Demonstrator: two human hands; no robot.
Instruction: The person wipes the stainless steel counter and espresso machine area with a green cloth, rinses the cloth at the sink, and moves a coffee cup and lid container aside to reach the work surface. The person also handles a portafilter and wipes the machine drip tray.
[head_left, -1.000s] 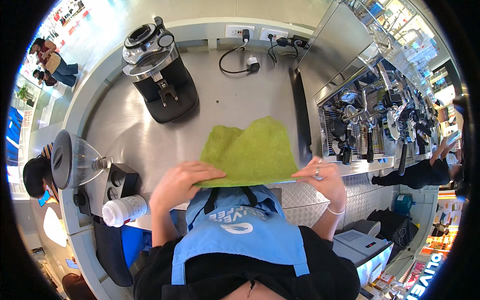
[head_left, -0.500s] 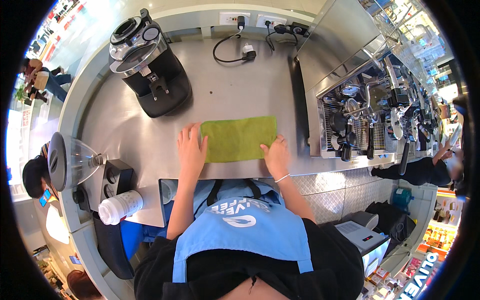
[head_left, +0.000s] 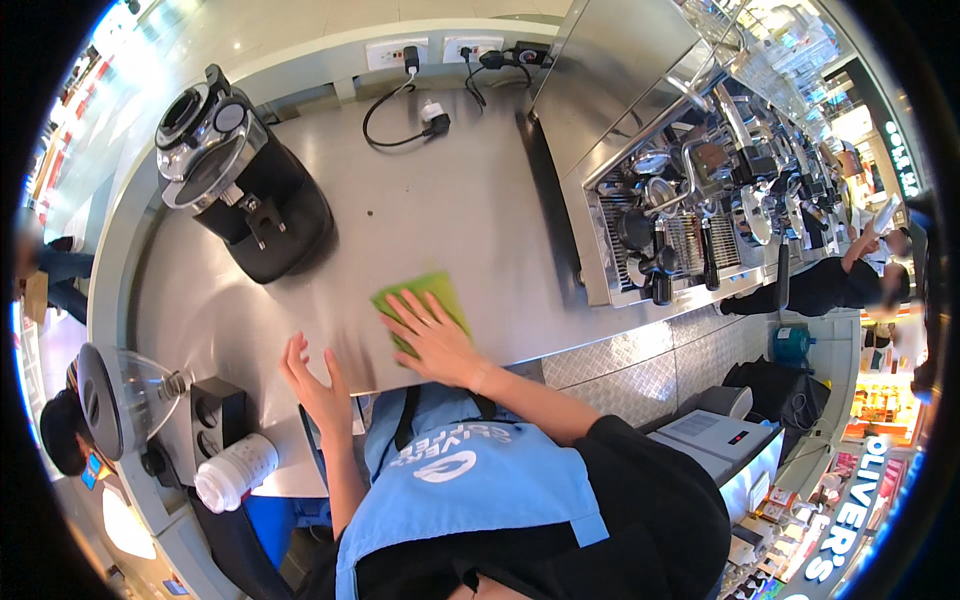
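Observation:
A green cloth [head_left: 450, 290], now folded smaller, lies on the steel counter [head_left: 440, 210] near its front edge. Over it my right hand [head_left: 430, 335] is spread flat, fingers stretched out and pressing the cloth down; the palm covers part of it. To the left, my left hand [head_left: 318, 385] is raised by the counter edge with its fingers apart, holding nothing. Two small dark specks show on the counter, one of them a dark crumb [head_left: 370, 212] beyond the cloth.
A black coffee grinder [head_left: 250, 200] stands at the back left. On the right is a steel espresso machine [head_left: 680, 200] with several portafilters. A loose plug cable [head_left: 400, 135] lies at the back. Stacked white cups [head_left: 237, 470] and a second grinder's clear hopper [head_left: 140, 395] are at the near left.
The cloth was spread wide with a hand at each side; it is now folded smaller. My right hand has moved left onto it, and my left hand has let go. The view has shifted.

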